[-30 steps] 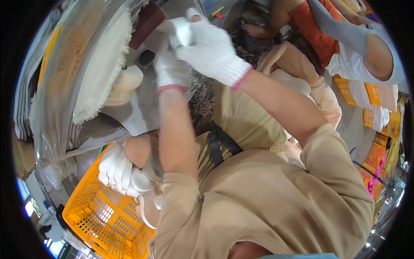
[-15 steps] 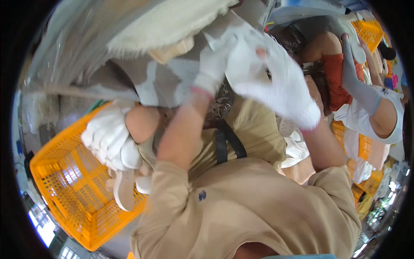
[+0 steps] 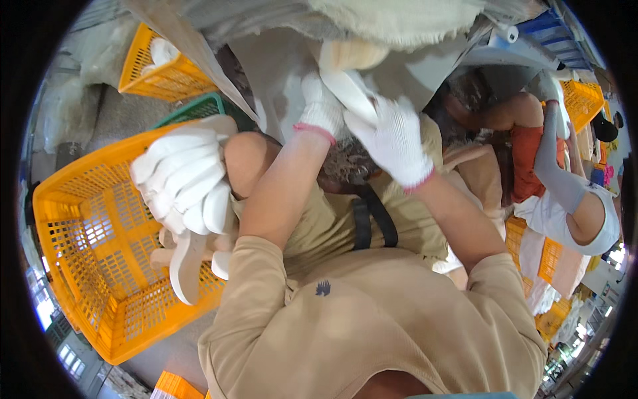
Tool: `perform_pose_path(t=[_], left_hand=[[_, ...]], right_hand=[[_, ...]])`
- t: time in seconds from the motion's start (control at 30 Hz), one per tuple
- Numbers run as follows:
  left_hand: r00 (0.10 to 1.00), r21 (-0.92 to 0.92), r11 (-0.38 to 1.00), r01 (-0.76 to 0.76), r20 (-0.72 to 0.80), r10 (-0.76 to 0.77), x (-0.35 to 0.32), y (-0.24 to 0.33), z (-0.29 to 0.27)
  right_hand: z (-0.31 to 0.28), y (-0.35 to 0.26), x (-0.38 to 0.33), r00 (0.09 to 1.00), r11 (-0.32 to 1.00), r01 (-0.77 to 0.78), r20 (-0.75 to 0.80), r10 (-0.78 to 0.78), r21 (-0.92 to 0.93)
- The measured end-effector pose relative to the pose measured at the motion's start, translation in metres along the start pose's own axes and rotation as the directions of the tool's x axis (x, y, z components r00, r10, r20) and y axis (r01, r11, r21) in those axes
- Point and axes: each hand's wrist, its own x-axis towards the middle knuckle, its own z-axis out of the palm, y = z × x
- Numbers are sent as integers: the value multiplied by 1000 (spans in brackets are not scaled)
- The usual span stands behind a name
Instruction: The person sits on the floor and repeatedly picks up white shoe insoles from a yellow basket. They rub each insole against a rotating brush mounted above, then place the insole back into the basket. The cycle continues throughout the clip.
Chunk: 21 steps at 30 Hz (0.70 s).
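Observation:
My left hand (image 3: 322,110), in a white knit glove with a pink cuff, is closed at the left edge of a white shoe sole (image 3: 353,95). My right hand (image 3: 393,136), gloved the same way, is closed round the sole's lower right part. The sole is tilted, its upper end close to a cream block-like piece (image 3: 352,54) under a fluffy white buffing wheel (image 3: 405,20). Whether the sole touches either is hard to tell. The fingertips are partly hidden behind the sole.
Left of my knee, white soles (image 3: 183,176) are stacked in an orange crate (image 3: 133,263). Behind it are a green basket (image 3: 193,110) and another orange crate (image 3: 166,83). Grey machine panels surround the wheel. At right sits a co-worker with a grey sleeve (image 3: 558,159).
The view has turned, so the wheel appears further right. My right hand has drawn in toward the left one. The blurred white piece between them now shows clearly as a sole.

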Motion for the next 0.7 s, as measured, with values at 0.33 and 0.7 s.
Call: perform_pose_path(t=[0.33, 0.7], left_hand=[[981, -68, 993, 100, 172, -87, -16, -15, -5], [965, 75, 988, 137, 214, -150, 11, -33, -31]], right_hand=[[5, -6, 13, 992, 978, -122, 17, 127, -170], [-44, -21, 20, 870, 972, -221, 467, 160, 78]])
